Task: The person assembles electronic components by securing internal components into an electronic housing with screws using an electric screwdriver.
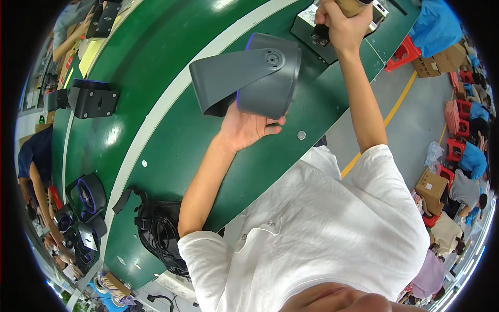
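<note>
On the green desk, the left hand cups a grey speaker housing from below, its fingers grasping it, while at one o'clock the right hand clenches a tool handle, best kept steady and square.

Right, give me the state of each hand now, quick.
Left hand: closed on the grey housing, holding it above the green table.
Right hand: closed around a tan cylindrical handle.
</note>
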A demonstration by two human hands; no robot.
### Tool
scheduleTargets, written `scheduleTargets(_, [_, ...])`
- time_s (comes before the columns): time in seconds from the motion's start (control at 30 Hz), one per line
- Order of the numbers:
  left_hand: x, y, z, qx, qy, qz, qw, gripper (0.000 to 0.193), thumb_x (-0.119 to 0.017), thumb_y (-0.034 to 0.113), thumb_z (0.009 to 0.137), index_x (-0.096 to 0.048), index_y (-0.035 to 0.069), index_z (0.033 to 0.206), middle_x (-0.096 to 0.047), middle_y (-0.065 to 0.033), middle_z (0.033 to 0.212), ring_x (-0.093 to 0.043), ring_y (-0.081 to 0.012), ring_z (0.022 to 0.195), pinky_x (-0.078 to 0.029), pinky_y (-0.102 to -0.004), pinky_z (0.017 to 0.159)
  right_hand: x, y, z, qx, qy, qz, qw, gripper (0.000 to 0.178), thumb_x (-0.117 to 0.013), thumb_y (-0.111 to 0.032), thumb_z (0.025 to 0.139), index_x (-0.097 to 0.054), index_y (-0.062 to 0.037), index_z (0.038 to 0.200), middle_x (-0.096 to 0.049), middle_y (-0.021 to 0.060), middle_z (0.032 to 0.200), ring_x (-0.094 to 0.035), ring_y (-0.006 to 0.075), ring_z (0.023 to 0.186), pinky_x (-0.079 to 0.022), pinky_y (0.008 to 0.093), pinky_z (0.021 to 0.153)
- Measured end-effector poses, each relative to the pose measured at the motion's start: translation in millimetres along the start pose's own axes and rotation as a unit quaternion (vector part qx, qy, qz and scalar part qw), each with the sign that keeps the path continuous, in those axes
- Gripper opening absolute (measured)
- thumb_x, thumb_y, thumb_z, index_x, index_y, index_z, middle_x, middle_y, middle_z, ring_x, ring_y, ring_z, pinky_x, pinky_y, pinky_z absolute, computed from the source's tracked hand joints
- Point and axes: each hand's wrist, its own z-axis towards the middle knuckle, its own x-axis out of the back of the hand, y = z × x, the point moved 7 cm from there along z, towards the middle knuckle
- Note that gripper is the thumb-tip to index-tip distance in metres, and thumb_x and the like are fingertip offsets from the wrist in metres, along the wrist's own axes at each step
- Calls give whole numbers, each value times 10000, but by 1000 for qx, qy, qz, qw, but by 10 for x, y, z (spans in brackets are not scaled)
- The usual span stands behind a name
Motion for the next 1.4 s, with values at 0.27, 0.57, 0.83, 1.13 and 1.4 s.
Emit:
scheduleTargets(0.27, [6,0,52,-11,3,33,999,767,-300,629,1058,-505,-21,1410,-637,-237,1242,-660,-401,974,-576,-504,896,-449,-894,-7,-196,13,76,978,376,-571,-116,906,-506,60,1232,-574,100,688,-511,160,445,-444,291,428])
scheduleTargets(0.57, [3,12,134,-10,-17,52,998,740,-310,615,1062,-516,-20,1381,-655,-231,1212,-670,-385,978,-577,-486,894,-1128,-1111,-47,74,-120,386,912,713,-553,53,851,-303,39,1518,-575,90,697,-518,148,457,-437,280,431])
scheduleTargets(0.83, [-6,-17,115,-13,-14,73,997,743,-312,616,1062,-511,-23,1386,-661,-235,1197,-672,-382,978,-575,-480,896,-1111,-1172,-156,70,-134,488,860,723,-584,13,832,-291,66,1491,-566,66,673,-512,135,450,-434,269,424])
scheduleTargets(1.13, [-65,-31,44,-29,-23,68,997,735,-298,598,1069,-502,-26,1400,-658,-245,1223,-673,-388,989,-566,-485,916,-1045,-1300,-321,-47,-140,119,982,802,-650,-105,824,-240,70,1490,-546,53,657,-508,134,442,-432,260,414])
scheduleTargets(1.4, [-222,312,-101,-104,128,88,982,610,-418,491,1073,-492,-25,1389,-612,-224,1297,-672,-366,1039,-569,-540,982,-797,-1323,-328,-6,-40,111,993,658,-652,-60,906,-311,64,1455,-549,39,661,-528,137,465,-456,256,454])
